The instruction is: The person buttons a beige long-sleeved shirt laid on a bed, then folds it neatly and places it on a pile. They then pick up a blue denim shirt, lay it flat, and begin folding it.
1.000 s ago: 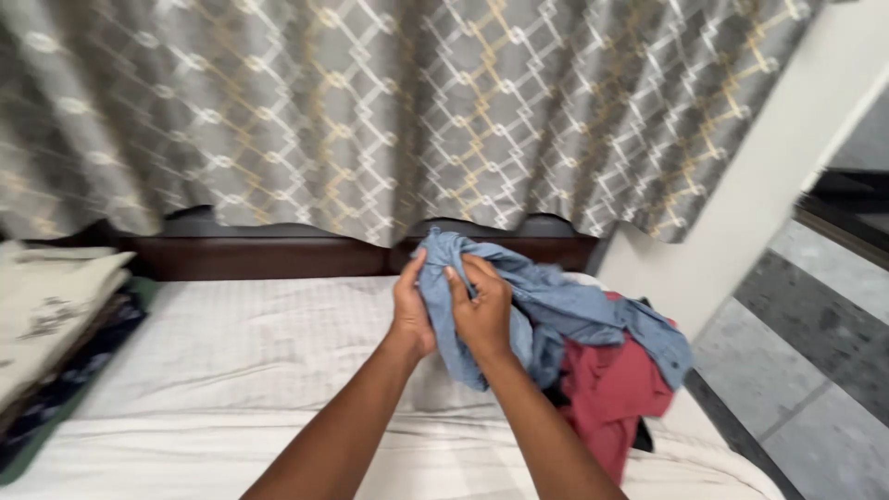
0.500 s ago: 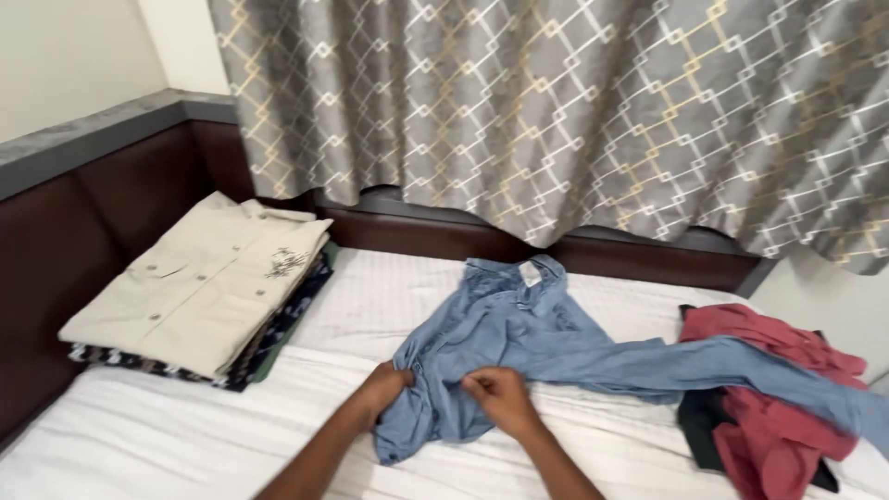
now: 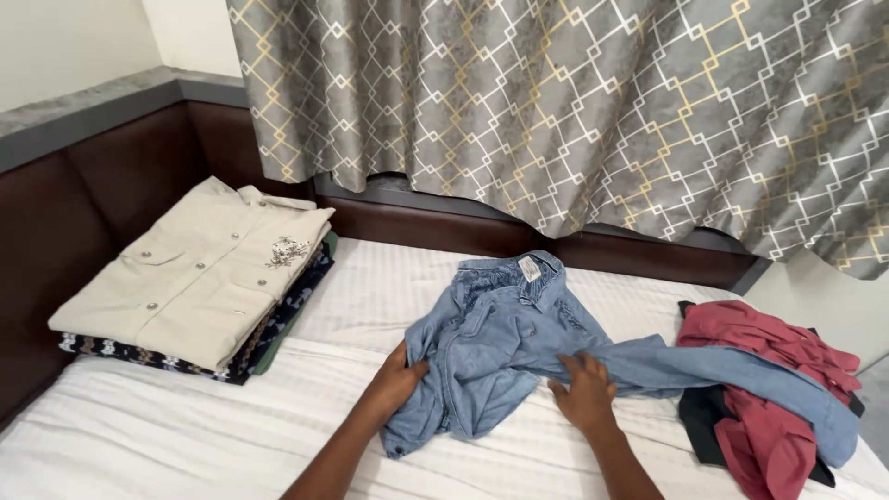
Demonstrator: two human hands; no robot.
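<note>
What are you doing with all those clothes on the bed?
A person has a light blue denim shirt spread on a white striped bed sheet. The left hand pinches its left edge, and the right hand presses flat on the cloth. A neat stack of folded shirts with a beige one on top sits to the left. A loose heap of red and black clothes lies to the right.
</note>
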